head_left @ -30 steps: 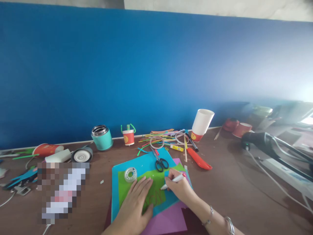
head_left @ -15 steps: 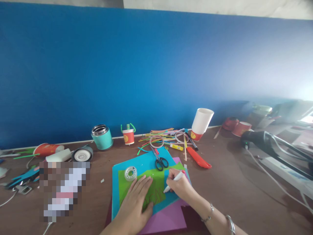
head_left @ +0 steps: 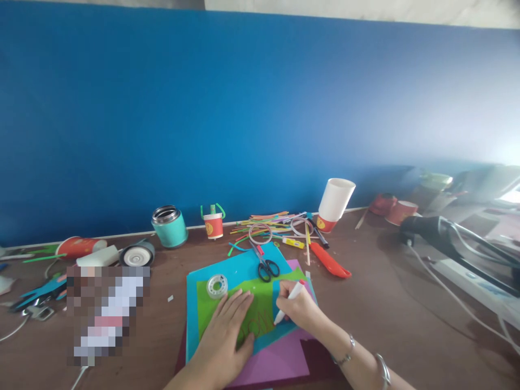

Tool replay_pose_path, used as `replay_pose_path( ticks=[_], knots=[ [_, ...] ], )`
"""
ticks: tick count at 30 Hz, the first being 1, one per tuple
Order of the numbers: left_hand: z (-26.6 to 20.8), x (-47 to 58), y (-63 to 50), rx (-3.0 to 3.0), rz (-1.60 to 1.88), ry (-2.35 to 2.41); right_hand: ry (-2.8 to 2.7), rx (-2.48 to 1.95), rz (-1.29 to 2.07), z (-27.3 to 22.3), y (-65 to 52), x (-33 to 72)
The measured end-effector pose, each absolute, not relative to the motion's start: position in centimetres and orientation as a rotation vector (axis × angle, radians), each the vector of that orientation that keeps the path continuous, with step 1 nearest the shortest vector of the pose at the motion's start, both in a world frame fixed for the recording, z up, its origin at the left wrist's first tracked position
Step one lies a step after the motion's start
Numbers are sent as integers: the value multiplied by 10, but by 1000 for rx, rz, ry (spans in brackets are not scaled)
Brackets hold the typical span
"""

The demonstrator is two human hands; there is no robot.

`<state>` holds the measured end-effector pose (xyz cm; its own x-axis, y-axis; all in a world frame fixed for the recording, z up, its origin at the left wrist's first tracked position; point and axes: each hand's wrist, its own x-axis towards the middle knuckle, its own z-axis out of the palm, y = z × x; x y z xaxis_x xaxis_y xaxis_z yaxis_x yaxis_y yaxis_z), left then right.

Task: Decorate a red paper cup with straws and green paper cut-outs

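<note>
My right hand (head_left: 298,303) is closed around a white marker (head_left: 296,291) with a red end. The marker's tip meets the right edge of a green sheet (head_left: 207,309), where reddish curved strokes (head_left: 260,324) show. Flat on that sheet lies my left hand (head_left: 227,330), fingers stretched out, covering part of the strokes. A roll of clear tape (head_left: 217,286) rests just beyond my left fingertips. Blue paper (head_left: 227,266) and purple paper (head_left: 280,364) are stacked under the green sheet. Black-handled scissors (head_left: 268,270) lie at the top of the stack.
Behind the papers are a pile of coloured pipe cleaners (head_left: 268,222), a yellow glue tube (head_left: 293,243) and a red item (head_left: 331,264). Cups stand further back, including a tilted white one (head_left: 336,200). A teal jar (head_left: 169,227) is left; a power strip (head_left: 479,292) lies right.
The marker tip has moved slightly right and down at the edge of the green sheet. My right hand tilts a little differently; my left hand stays in place.
</note>
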<state>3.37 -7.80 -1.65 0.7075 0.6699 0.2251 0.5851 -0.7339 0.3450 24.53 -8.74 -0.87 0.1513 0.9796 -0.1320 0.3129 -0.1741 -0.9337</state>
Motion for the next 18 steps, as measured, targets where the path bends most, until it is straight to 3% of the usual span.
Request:
replay_pose_path(
  ticks=[18],
  knots=[
    [-21, 33, -78, 2673, 530, 990, -1360, -1520, 1064, -13, -91, 243]
  ],
)
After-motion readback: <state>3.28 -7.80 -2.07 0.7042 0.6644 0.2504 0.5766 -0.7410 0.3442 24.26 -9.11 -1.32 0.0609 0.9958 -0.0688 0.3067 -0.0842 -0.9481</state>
